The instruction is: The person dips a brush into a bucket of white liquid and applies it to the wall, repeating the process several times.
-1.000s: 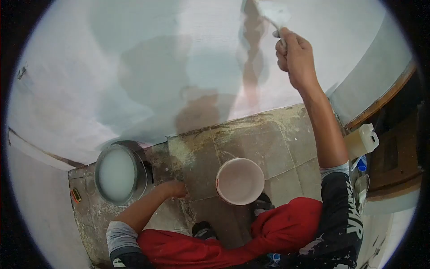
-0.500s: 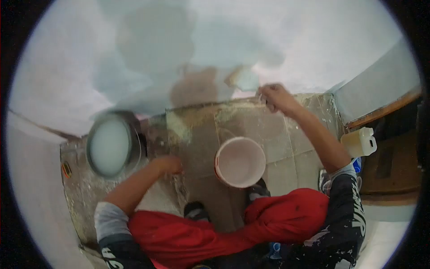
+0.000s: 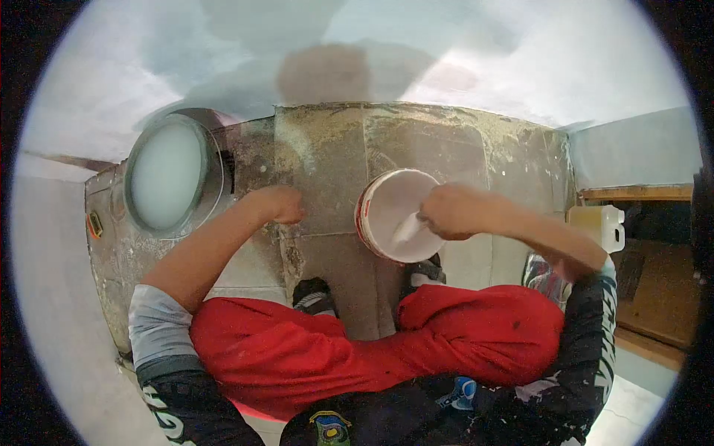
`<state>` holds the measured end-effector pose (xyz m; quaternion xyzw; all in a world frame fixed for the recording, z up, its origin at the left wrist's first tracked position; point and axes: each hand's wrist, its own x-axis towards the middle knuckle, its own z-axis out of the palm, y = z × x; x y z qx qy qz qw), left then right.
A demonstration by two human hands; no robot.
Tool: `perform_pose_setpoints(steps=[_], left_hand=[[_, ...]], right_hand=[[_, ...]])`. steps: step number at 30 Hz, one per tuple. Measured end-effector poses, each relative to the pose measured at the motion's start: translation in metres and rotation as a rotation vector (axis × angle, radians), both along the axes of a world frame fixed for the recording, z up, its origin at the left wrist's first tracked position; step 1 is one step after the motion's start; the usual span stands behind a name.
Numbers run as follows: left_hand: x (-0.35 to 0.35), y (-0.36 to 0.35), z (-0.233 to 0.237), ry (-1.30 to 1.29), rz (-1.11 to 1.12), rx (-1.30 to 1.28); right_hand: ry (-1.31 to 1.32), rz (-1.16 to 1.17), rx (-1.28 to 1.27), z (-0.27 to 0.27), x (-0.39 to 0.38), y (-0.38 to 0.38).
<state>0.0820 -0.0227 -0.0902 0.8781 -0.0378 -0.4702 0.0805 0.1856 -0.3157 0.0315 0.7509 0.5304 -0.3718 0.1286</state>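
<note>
My right hand (image 3: 457, 212) is closed around a paintbrush (image 3: 405, 229), whose pale head points down into the white bucket (image 3: 398, 195). The hand itself is over the bucket's right rim; its fingers hide most of the brush handle. The bucket has red marks on its outer side and stands on the floor in front of my feet. My left hand (image 3: 282, 204) hangs above the floor between the bucket and a big grey tub, fingers curled in, with nothing visible in it. White liquid fills the grey tub (image 3: 132, 189).
A wall (image 3: 416, 63) with damp-looking patches and shadows rises ahead from the paint-stained tiles (image 3: 327, 167). A yellowish jug (image 3: 595, 227) stands at the right by a wood-framed opening. A small coloured item (image 3: 94, 224) lies at the far left.
My right hand has brought the paintbrush from the lower wall back and down into the bucket. The view has tilted, showing more of my clothes. My left hand remains curled.
</note>
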Motion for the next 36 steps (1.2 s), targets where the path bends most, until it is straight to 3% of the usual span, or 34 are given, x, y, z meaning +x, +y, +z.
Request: perform_pose_setpoints(steps=[3,8,13,15,19,26,29,31,36], left_hand=[[-0.002,0.002,0.001,-0.030,-0.017,-0.001],[-0.003,0.003,0.005,0.020,-0.030,-0.013],[-0.010,0.011,-0.013,-0.091,0.018,-0.032],[-0.007,0.008,-0.013,-0.080,0.004,-0.027],[-0.003,0.009,-0.016,-0.095,-0.107,-0.069],[0.000,0.004,-0.010,-0.016,-0.032,-0.008],[0.000,0.004,-0.009,-0.029,-0.037,0.014],[0.001,0.003,-0.001,-0.003,-0.078,-0.005],[-0.002,0.003,0.001,-0.037,-0.018,-0.015]], right_hand=[[-0.079,0.073,0.008,-0.064,-0.008,-0.004],[-0.102,0.017,0.017,-0.083,-0.018,0.006],[-0.150,-0.011,0.223,-0.110,-0.030,-0.005],[-0.128,-0.011,0.163,-0.116,-0.030,-0.005],[-0.114,0.027,0.118,-0.115,-0.033,-0.008],[-0.065,0.072,0.063,-0.099,-0.029,-0.004],[-0.072,0.018,0.067,-0.093,-0.023,0.001],[-0.111,0.003,-0.126,-0.080,-0.013,0.009],[0.012,-0.114,-0.134,-0.042,0.024,0.007]])
